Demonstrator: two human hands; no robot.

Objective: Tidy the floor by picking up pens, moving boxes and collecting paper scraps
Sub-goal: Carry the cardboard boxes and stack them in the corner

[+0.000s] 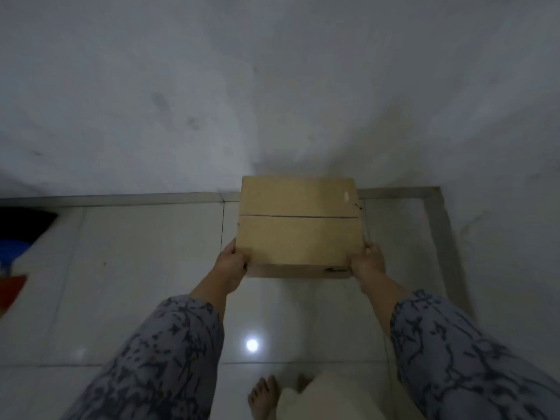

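A closed brown cardboard box (298, 225) with a seam across its top is held out in front of me, above the white tiled floor (145, 268) near the wall corner. My left hand (231, 263) grips its near left corner. My right hand (368, 262) grips its near right corner. Both arms wear grey patterned sleeves. Whether the box touches the floor cannot be told. No pens or paper scraps are visible.
A grey-white wall (272, 86) rises just behind the box, with a grey skirting strip (136, 197) along its base and another at the right. Dark, blue and red objects (13, 253) lie at the left edge. My bare foot (262, 395) stands below.
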